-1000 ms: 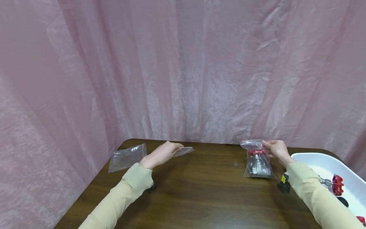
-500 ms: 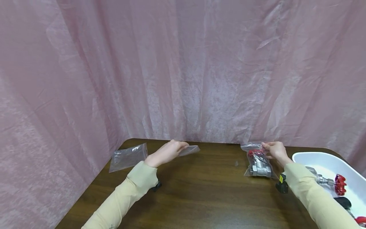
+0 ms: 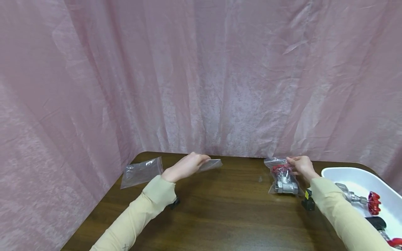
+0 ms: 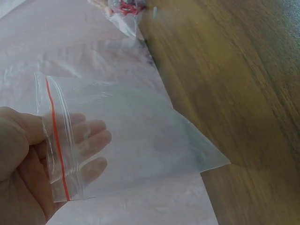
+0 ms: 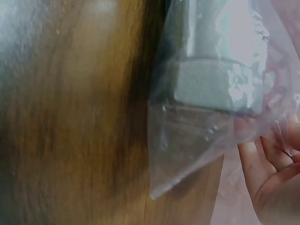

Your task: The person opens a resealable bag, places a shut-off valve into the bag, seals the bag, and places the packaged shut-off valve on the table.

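Observation:
My left hand (image 3: pixel 186 166) pinches an empty clear zip bag (image 3: pixel 211 164) above the table's far side. In the left wrist view a red line runs along the bag's zip edge, and the fingers (image 4: pixel 93 140) show through the plastic. Over on the right, my right hand (image 3: pixel 303 168) grips the upper edge of another clear zip bag (image 3: pixel 272 162). Inside that one is a metal valve (image 3: pixel 285 187) with a red handwheel (image 3: pixel 281 168), its body low in the bag by the table. The right wrist view shows the bag's lower corner (image 5: pixel 161 183) hanging free of the fingers.
A further clear bag (image 3: pixel 141 173) lies at the table's far left corner. The white tub (image 3: pixel 333 170) at the right holds valves with red handwheels (image 3: pixel 373 203) and a black part (image 3: pixel 376 222). Pink curtain (image 3: pixel 207 87) hangs behind the brown table (image 3: pixel 232 216).
My left hand has moved to the right with its empty bag. The right hand has sunk slightly, and the valve bag's upper edge has come down a little with it.

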Motion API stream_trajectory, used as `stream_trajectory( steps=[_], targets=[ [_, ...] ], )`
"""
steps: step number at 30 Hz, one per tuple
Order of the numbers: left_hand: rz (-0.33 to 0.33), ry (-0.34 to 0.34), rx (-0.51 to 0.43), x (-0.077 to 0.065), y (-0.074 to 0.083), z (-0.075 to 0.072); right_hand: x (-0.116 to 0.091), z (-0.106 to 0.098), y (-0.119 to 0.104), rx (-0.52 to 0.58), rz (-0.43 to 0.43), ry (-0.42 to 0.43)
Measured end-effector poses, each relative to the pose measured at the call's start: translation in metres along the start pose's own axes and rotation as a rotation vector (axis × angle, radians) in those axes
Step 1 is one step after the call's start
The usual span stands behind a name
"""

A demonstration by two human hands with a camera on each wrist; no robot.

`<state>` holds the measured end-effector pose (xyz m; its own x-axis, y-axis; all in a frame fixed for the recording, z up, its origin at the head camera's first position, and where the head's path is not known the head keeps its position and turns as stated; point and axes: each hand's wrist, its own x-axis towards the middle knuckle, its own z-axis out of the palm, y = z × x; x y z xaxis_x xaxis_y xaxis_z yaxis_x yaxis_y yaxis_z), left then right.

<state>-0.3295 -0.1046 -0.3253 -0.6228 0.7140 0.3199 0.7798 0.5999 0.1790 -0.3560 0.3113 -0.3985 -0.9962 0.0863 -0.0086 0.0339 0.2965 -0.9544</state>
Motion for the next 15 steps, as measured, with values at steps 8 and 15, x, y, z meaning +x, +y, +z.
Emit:
stream_trajectory(
  steps=[8, 15],
  targets=[
    [0.032, 0.025, 0.016, 0.004, 0.006, -0.001, 0.001, -0.007, -0.003, -0.051, 0.018, -0.023],
    [0.039, 0.018, 0.029, 0.009, 0.012, -0.001, 0.002, -0.013, -0.002, -0.120, 0.015, 0.141]
  ],
)
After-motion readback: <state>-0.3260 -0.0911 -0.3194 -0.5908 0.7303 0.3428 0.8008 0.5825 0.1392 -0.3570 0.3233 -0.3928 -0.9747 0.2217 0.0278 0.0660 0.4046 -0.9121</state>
